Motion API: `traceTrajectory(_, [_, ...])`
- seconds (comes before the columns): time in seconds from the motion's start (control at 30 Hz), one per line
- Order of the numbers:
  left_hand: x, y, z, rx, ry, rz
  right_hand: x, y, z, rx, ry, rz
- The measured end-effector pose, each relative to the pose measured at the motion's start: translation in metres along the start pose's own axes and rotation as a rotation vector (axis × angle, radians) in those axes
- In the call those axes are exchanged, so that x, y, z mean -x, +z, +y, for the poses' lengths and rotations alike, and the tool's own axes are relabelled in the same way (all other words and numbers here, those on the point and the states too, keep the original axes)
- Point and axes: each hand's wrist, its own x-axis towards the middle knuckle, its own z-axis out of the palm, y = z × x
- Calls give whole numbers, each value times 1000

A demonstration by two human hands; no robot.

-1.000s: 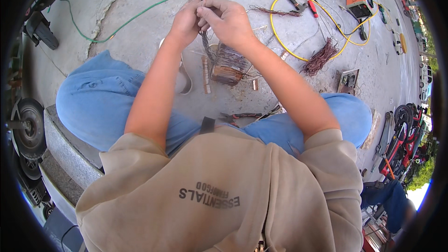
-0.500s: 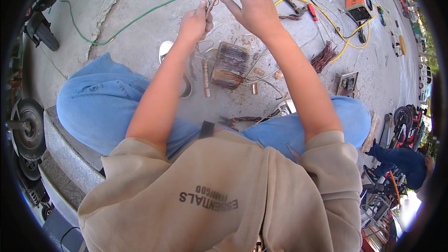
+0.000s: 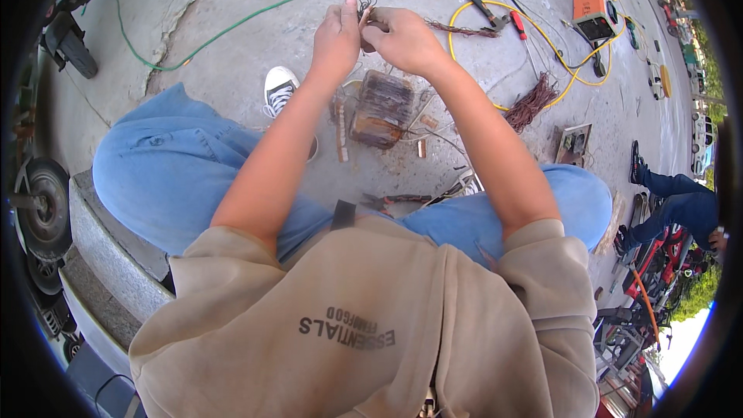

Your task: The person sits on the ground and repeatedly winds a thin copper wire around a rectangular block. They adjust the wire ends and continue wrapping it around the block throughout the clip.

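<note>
- Pinched between the fingers of both hands, a thin dark wire (image 3: 367, 1) is held up above the concrete floor (image 3: 232, 70), its loose curls showing just over the knuckles.
- The left hand (image 3: 337, 35) is closed, thumb and fingertips grasping the wire from the left side.
- The right hand (image 3: 402, 37) is likewise clenched on the same wire, and the two hands are seen touching at the fingertips.
- How far the wire runs inside the right fist cannot be told, as it is hidden by the fingers; it possibly joins the frayed brown strands (image 3: 464, 29) trailing to the right of that hand.
- Directly below the hands, a rusty wound coil block (image 3: 379, 108) is seen lying on the floor between the knees.
- A white and black sneaker (image 3: 280, 91) is planted on the floor just left of the left forearm.
- A bundle of copper-coloured wire (image 3: 532, 102) lies to the right of the coil block, near a yellow cable (image 3: 464, 11) looped toward the far edge of the floor.
- An orange box-shaped meter (image 3: 592, 14) is set near the far right corner of the view.
- A green cable (image 3: 255, 17) is stretched across the far left part of the floor.
- Pliers (image 3: 391, 201) lie near the person's lap.
</note>
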Motion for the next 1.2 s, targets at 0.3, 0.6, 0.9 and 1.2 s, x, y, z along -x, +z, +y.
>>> traceTrajectory(0.3, [12, -7, 27, 201, -231, -235, 11, 0, -14, -146, 32, 77])
traceTrajectory(0.6, [-9, -24, 22, 299, -391, -540, 15, 5, -20, 752, -474, 447])
traceTrajectory(0.9, [13, 7, 44, 499, -512, -793, 28, -46, 19, 1326, -819, -5])
traceTrajectory(1.2, [41, 35, 18, -277, -81, -704, 61, -77, 9, 1225, -237, -499])
